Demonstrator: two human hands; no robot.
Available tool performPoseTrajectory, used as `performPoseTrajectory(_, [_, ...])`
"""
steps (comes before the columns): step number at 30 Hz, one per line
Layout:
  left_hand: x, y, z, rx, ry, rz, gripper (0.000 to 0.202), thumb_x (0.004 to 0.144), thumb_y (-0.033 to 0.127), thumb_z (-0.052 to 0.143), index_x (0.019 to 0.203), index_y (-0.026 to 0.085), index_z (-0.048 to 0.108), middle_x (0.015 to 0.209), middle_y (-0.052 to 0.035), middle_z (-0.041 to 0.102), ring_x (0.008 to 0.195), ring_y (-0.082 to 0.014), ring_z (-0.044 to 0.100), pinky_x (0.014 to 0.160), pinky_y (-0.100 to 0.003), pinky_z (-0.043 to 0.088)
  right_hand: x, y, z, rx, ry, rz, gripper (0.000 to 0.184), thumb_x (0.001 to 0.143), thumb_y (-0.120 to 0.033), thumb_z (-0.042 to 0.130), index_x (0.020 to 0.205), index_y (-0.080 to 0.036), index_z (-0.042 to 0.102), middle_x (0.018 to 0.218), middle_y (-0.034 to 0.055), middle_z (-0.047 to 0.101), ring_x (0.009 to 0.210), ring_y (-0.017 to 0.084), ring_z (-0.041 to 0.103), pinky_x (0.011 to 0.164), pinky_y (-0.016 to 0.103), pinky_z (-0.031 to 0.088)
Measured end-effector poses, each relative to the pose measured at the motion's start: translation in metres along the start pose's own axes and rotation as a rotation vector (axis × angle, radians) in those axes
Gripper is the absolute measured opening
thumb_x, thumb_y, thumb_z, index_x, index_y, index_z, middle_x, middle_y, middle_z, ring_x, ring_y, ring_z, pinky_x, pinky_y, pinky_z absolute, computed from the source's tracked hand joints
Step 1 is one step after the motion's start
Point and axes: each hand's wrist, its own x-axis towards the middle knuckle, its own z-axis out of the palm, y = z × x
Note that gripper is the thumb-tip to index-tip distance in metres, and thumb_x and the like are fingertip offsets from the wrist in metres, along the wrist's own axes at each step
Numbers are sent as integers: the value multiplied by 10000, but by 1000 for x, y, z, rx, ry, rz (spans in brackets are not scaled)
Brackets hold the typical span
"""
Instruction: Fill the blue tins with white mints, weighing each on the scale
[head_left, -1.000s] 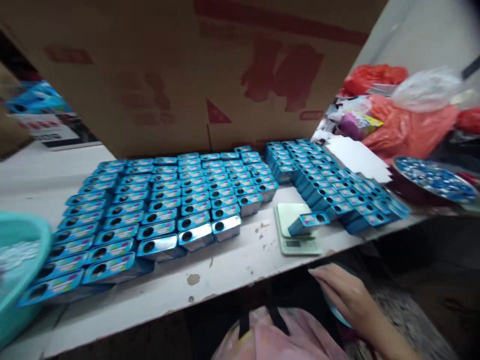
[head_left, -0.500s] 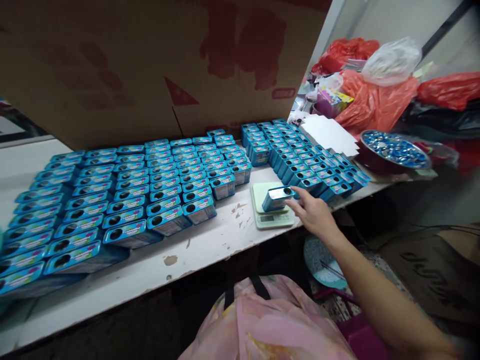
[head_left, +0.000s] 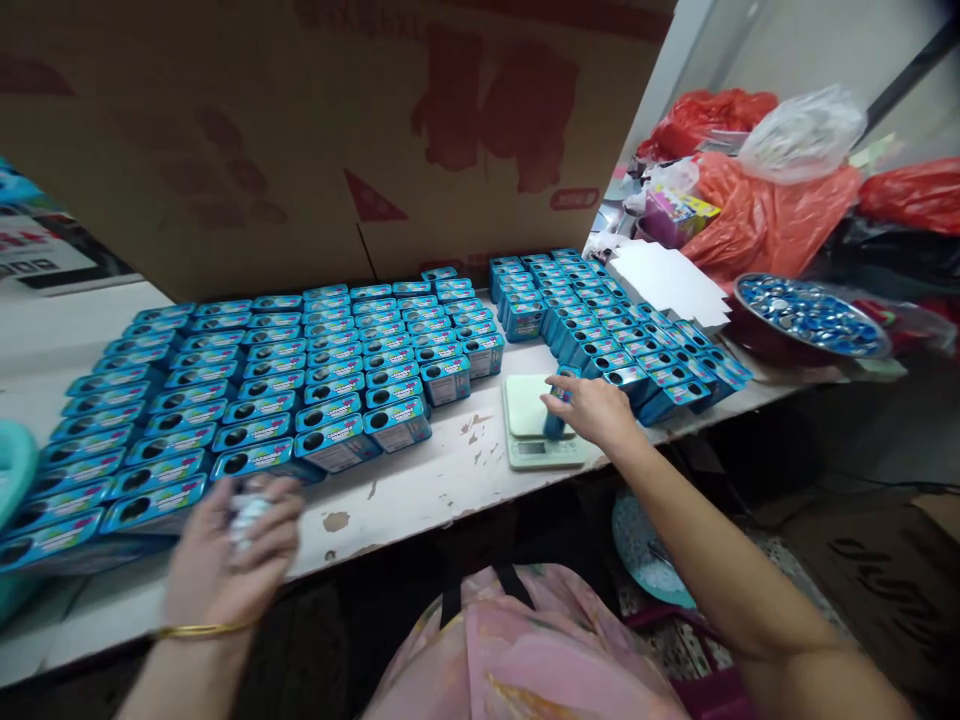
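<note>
The person's left hand [head_left: 232, 560], a gold bracelet [head_left: 206, 631] at its wrist, is curled palm up around a small heap of white pieces [head_left: 249, 520]; the hand is blurred, and what the pieces are cannot be told. It is near the left end of the table [head_left: 450, 495], just in front of the nearest tins in the left block [head_left: 330, 385]. The right hand [head_left: 600, 412] grips a single blue tin [head_left: 555, 425] between thumb and fingers, partly hiding it. That tin is over the pale green scale [head_left: 525, 420], near the table's front edge; whether it rests on the plate cannot be told.

On the far right of the scale is a second block of blue tins [head_left: 600, 320], with white sheets [head_left: 671, 280] beyond. Farther right, a dark red bowl [head_left: 750, 335] holds shiny blue and silver pieces [head_left: 810, 315]. A large cardboard box [head_left: 285, 130] stands behind the tins. A teal basin [head_left: 16, 460] is at the far left edge of view.
</note>
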Motion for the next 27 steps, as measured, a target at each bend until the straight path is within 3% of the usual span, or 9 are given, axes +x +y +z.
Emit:
performPoseTrajectory(4, [20,-82,24,-231,-137,-218,133,824,232,365,735,179,449,638,11,454,487,-42,450,349,-125,382,16,22,-4,-31,-18,-240,370,825,-374,383,1189,-344,447,877,44,577,795,180,555,679,263,392])
performPoseTrajectory(8, [43,-133,48,-258,-127,-296,116,794,218,427,710,158,481,688,-17,511,611,-84,520,494,-191,467,32,39,-2,-9,-24,-485,392,817,-268,414,1202,-340,431,900,39,537,800,149,532,713,235,383])
performPoseTrajectory(12, [68,-161,60,-224,-9,-339,87,757,186,475,710,139,531,883,-92,601,668,-125,576,531,-240,493,26,42,-2,64,117,-595,385,802,-197,452,1161,-337,478,1151,55,451,959,192,468,826,323,357])
performPoseTrajectory(15, [81,-182,66,-218,47,-361,100,750,176,474,741,125,560,888,-113,625,765,-180,604,618,-297,511,-8,20,3,232,285,-582,368,825,-182,420,1179,-271,462,1191,77,426,1024,219,414,867,377,344])
performPoseTrajectory(16, [83,-189,68,-225,38,-369,116,752,178,469,764,120,569,862,-109,632,789,-190,606,655,-312,509,-23,7,8,313,284,-600,367,831,-194,415,1194,-243,440,1152,83,453,1014,208,421,854,355,365])
performPoseTrajectory(19, [82,-209,66,-272,-44,-425,187,767,193,450,861,96,579,810,-86,642,793,-169,609,724,-288,492,-66,-34,31,353,139,-660,399,815,-184,440,1211,-198,394,1077,100,490,952,218,443,798,357,409])
performPoseTrajectory(21, [78,-218,59,-289,-59,-457,222,776,200,441,913,88,576,830,-81,643,814,-153,605,754,-259,478,-84,-53,49,310,76,-616,389,798,-127,439,1184,-154,402,1072,121,482,979,242,423,794,377,408])
performPoseTrajectory(24, [69,-223,48,-274,1,-469,254,783,194,430,973,91,565,942,-101,626,921,-167,575,804,-266,456,-94,-59,63,295,-5,-638,293,789,-103,439,1080,-124,457,1021,119,490,972,238,419,797,367,408])
performPoseTrajectory(27, [63,-222,42,-265,38,-470,280,784,171,422,1019,79,542,1012,-120,602,980,-174,546,813,-258,452,-93,-51,62,315,-79,-727,244,778,-103,457,1019,-138,478,968,88,501,937,213,430,781,327,415])
